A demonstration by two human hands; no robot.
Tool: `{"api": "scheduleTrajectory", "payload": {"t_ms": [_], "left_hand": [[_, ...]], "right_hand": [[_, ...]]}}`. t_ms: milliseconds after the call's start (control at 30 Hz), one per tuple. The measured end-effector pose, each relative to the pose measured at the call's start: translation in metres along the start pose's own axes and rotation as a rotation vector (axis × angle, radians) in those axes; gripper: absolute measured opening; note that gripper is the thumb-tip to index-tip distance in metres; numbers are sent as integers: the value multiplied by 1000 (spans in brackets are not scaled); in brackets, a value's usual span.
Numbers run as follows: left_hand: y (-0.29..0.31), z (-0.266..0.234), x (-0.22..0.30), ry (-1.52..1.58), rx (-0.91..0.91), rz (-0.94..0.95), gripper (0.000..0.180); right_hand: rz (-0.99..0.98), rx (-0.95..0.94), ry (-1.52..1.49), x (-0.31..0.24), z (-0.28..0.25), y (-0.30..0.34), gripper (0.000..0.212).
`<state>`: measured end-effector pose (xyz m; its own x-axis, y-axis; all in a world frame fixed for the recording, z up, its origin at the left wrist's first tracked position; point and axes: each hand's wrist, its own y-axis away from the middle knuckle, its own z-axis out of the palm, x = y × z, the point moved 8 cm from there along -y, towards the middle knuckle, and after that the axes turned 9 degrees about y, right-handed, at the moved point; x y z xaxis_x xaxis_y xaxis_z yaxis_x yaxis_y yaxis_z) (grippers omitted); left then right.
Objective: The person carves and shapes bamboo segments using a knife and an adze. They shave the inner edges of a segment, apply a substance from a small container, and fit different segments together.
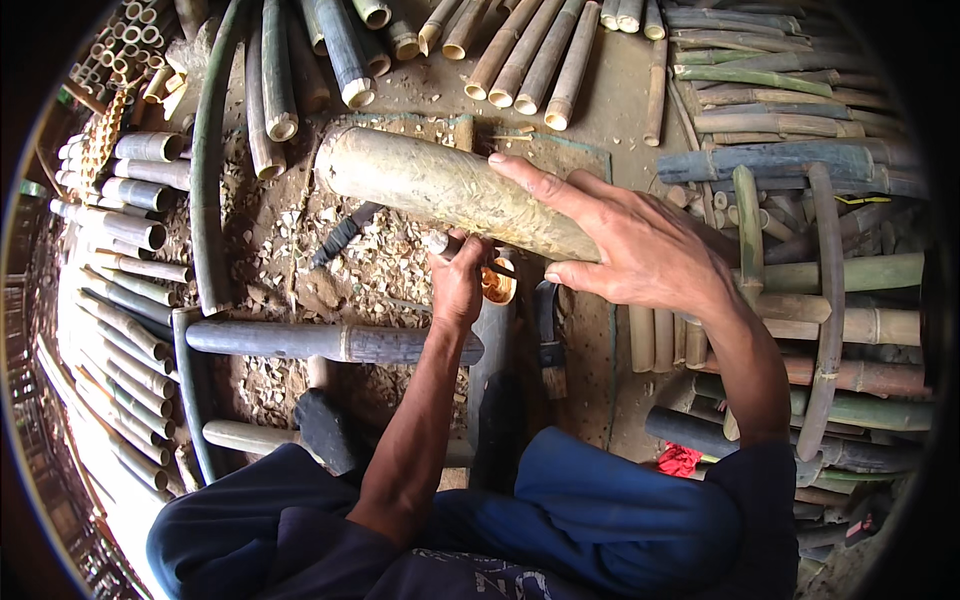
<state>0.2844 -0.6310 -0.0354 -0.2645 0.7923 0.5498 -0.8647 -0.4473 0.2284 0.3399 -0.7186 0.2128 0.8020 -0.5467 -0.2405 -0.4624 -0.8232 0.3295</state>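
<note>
A thick, pale bamboo tube (430, 180) lies tilted across the middle. My right hand (640, 235) grips its right end, fingers stretched over the far side and thumb along the near side. My left hand (461, 280) is closed just below the tube, around a tool handle (437, 242) whose pale rounded end pokes out. A short dark part shows to the right of this fist; the tool's kind is hidden. Under it stands the open cut end of a bamboo piece (498, 281), orange-brown inside.
Near my legs lies a dark bamboo pole (330, 342) crosswise. A dark-bladed tool (548, 330) rests right of my left hand, and a dark wrapped handle (345, 235) among wood chips (290, 250). Bamboo stacks stand at left (125, 240), far side (540, 60) and right (850, 330).
</note>
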Motion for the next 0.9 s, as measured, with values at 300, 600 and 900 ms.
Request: {"api": "scheduleTrajectory", "payload": {"t_ms": [300,600,900], "left_hand": [[10,-12,-4,-174,53,144,32],[11,-14,-27,-1,44,-69,36],[31,2,-5,-162,238,146,18]], "right_hand": [[-99,-84,97,-14,19,-13,108],[-188,71,100,-26,-12,-6,103],[-55,-50,36,5,21,6,94]]}}
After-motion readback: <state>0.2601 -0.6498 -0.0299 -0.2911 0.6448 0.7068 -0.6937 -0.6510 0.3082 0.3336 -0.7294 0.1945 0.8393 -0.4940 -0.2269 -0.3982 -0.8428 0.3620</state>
